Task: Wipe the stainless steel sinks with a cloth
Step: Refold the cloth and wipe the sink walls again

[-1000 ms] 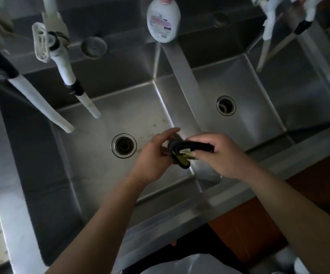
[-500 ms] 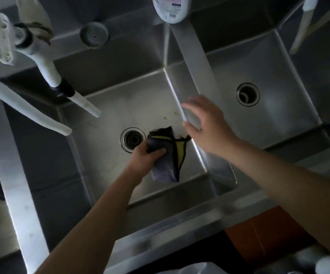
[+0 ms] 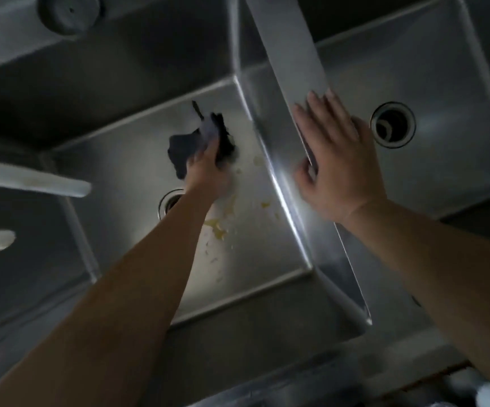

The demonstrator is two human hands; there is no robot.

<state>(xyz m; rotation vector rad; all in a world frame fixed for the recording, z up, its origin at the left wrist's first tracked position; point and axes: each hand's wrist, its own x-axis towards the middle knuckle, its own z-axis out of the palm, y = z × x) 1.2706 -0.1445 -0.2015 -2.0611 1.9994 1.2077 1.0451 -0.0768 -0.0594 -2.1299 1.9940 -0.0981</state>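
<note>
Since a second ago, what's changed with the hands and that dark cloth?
The right hand let go of the cloth and now rests flat on the divider between the sinks. The left hand alone grips the cloth, now unrolled, and has pushed it toward the far wall. The yellow residue remains.

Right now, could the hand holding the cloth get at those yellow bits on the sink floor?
Probably yes. The left hand grips the cloth on the sink floor, and the yellow scraps lie just beside its wrist with nothing between them.
</note>
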